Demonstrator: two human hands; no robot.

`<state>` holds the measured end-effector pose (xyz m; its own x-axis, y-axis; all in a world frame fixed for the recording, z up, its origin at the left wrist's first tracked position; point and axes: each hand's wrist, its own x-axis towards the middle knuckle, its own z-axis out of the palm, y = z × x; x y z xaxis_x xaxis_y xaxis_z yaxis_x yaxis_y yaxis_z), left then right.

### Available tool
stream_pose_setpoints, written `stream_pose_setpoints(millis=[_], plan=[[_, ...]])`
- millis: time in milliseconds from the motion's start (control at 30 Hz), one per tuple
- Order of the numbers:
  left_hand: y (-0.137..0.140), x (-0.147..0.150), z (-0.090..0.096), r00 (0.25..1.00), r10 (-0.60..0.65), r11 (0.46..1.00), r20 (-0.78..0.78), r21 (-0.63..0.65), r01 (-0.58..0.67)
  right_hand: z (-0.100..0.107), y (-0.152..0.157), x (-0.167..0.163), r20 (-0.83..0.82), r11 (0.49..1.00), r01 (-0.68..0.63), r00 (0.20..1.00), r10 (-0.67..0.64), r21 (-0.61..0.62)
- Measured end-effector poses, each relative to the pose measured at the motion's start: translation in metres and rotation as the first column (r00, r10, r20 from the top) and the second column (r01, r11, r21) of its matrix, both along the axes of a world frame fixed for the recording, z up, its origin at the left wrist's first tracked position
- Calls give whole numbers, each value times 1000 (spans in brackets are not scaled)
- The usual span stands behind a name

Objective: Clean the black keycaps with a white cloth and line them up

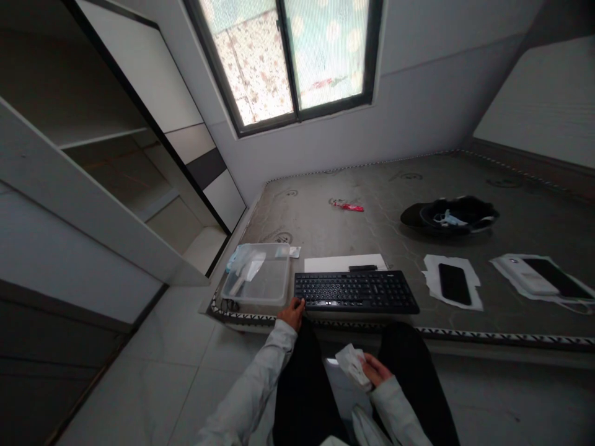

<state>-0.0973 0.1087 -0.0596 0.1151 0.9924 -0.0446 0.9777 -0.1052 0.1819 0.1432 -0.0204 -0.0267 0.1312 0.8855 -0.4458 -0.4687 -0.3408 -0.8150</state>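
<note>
A black keyboard (356, 291) lies along the front of the grey mattress. At its near left corner, my left hand (292, 314) has its fingers closed on the edge. My right hand (375, 370) is lower, between my knees, closed around a crumpled white tissue (352, 364). A white sheet (320, 263) shows behind the keyboard, with a small black object (363, 268) on it that I cannot make out. Just left of the keyboard stands a clear plastic box (279, 272) with pale items inside.
On the mattress (316, 223), a dark phone (454, 285) rests on white paper, and more devices (534, 275) lie farther right. Behind them sits a black cap (453, 217). A red item (348, 207) lies toward the window. An open wardrobe (153, 167) stands at left.
</note>
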Motion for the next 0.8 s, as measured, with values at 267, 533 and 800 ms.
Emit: stream_pose_setpoints(millis=[267, 533, 800], plan=[[12, -11, -6, 996, -83, 996, 22, -17, 83, -2, 1, 6, 4, 1000, 22, 1000, -22, 1], [19, -18, -14, 992, -126, 992, 31, 29, 125, -5, 0, 2, -11, 1000, 26, 1000, -26, -6], [21, -23, -17, 986, -163, 986, 13, -32, 164, -15, 2, -1, -40, 997, 75, 996, -77, -36]])
